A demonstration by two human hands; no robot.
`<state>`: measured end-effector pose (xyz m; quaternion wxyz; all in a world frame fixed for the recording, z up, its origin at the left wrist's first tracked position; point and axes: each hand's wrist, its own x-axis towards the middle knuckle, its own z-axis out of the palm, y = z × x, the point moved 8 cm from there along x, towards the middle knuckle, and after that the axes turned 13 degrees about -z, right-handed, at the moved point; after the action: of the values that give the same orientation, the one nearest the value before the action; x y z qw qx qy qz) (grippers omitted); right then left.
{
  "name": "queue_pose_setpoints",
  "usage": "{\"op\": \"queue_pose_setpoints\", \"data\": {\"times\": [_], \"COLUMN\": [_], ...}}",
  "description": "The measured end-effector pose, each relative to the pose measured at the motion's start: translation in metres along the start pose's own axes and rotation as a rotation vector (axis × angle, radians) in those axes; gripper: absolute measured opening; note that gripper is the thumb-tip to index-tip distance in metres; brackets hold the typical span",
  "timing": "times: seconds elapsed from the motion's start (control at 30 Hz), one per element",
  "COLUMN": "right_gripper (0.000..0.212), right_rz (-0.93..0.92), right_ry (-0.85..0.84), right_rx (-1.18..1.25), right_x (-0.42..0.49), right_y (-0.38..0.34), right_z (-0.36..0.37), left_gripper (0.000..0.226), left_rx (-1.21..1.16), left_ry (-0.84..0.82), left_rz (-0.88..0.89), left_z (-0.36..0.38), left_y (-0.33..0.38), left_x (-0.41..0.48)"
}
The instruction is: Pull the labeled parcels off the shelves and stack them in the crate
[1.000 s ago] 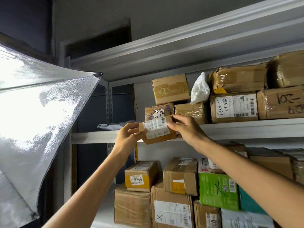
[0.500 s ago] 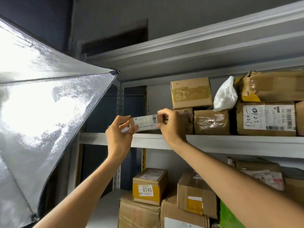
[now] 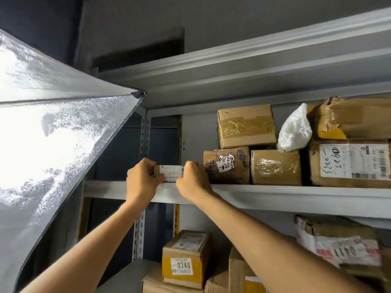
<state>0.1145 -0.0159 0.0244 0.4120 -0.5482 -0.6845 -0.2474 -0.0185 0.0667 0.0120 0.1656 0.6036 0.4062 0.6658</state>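
Note:
A small flat cardboard parcel (image 3: 171,172) with a white label sits at the front edge of the grey metal shelf (image 3: 275,197). My left hand (image 3: 143,181) grips its left end and my right hand (image 3: 193,182) grips its right end, so only the middle of the label shows. Right of it stands a taped box marked 0829 (image 3: 227,164), then a plastic-wrapped box (image 3: 275,167) and a large labeled box (image 3: 351,163). A plain taped box (image 3: 246,125) is stacked on top. No crate is in view.
A big silver light reflector (image 3: 53,144) fills the left side, close to my left arm. A white plastic bag (image 3: 295,129) lies among the upper boxes. On the shelf below stand a yellow box numbered 0346 (image 3: 186,261) and a parcel marked 0411 (image 3: 338,246).
Both hands have turned the small parcel from label-up to edge-on and shifted it left, down onto the shelf edge beside the 0829 box. The view has moved closer to the shelf.

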Motion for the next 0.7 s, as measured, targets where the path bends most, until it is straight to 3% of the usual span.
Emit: {"op": "queue_pose_setpoints", "data": {"times": [0.23, 0.37, 0.47, 0.57, 0.7], "right_gripper": [0.016, 0.009, 0.012, 0.032, 0.072], "right_rz": [-0.079, -0.091, -0.107, -0.08, 0.086], "right_ry": [-0.018, 0.133, 0.297, 0.368, 0.326], "right_rx": [-0.055, -0.144, -0.213, -0.27, -0.307], "right_x": [-0.012, -0.021, -0.025, -0.02, -0.003], "right_y": [0.0, 0.011, 0.019, 0.033, 0.061], "right_z": [-0.036, -0.088, -0.134, -0.166, -0.187], "left_gripper": [0.021, 0.034, 0.033, 0.048, 0.064], "left_rx": [0.236, 0.217, -0.031, -0.166, -0.166], "left_ry": [0.025, 0.113, -0.026, -0.227, -0.319], "left_rz": [-0.12, 0.179, 0.225, 0.129, 0.024], "left_z": [0.004, 0.008, 0.028, 0.054, 0.079], "left_y": [0.005, 0.069, 0.121, 0.158, 0.181], "left_x": [0.007, -0.025, -0.039, -0.045, -0.045]}}
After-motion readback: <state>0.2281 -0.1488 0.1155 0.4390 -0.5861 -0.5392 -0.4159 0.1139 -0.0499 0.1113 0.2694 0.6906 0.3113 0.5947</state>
